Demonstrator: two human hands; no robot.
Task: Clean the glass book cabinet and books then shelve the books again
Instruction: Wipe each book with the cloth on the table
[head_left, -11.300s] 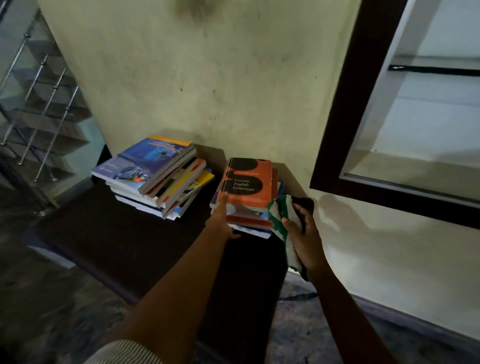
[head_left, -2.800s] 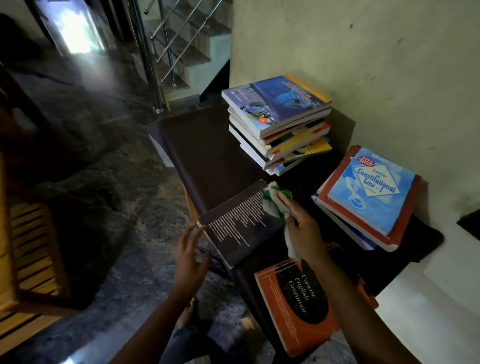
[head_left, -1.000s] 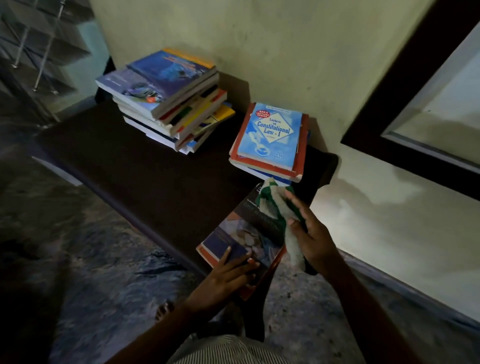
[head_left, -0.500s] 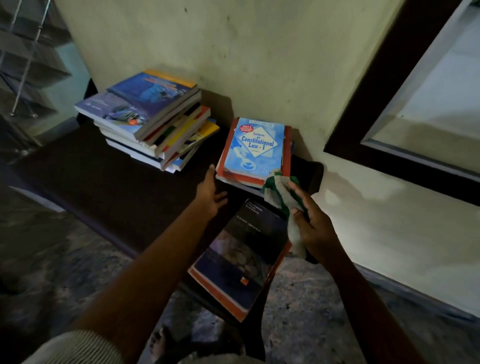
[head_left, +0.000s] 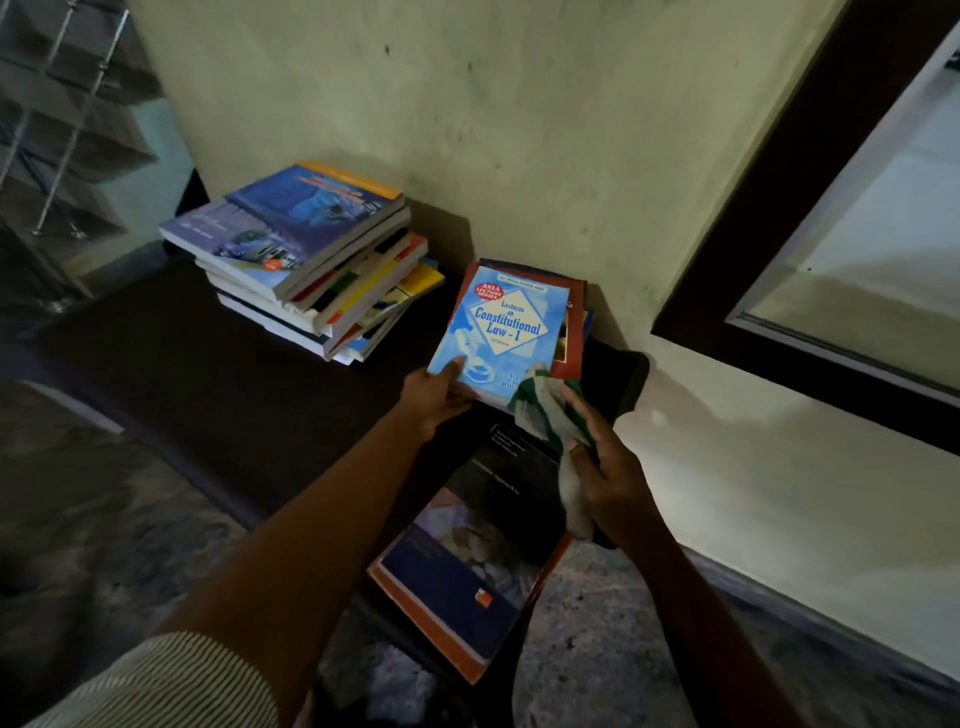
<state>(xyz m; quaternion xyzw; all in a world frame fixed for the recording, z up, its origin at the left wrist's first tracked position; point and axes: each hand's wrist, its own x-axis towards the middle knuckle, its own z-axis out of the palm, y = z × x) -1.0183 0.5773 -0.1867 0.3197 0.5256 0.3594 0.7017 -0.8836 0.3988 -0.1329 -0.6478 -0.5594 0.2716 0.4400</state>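
Note:
A light blue book titled "Constitutional Law - I" (head_left: 506, 327) tops a small pile by the wall. My left hand (head_left: 436, 397) grips its near left corner, thumb on the cover. My right hand (head_left: 605, 478) holds a green and white cloth (head_left: 545, 410) just right of that corner. A dark-covered book (head_left: 478, 551) lies on an orange one at the near edge of the dark bench (head_left: 182, 374), partly overhanging it. A taller stack of books (head_left: 306, 254) stands to the left. The glass cabinet (head_left: 852, 218) with a dark frame is at the right.
A pale wall runs behind the bench. Stairs with a metal railing (head_left: 62, 130) are at the far left. Dark mottled floor (head_left: 104, 519) lies in front of the bench and under the overhanging books.
My left hand has moved from the bench beside the small pile onto the blue book's near corner and taken hold of it. My right hand with the cloth has stayed in place.

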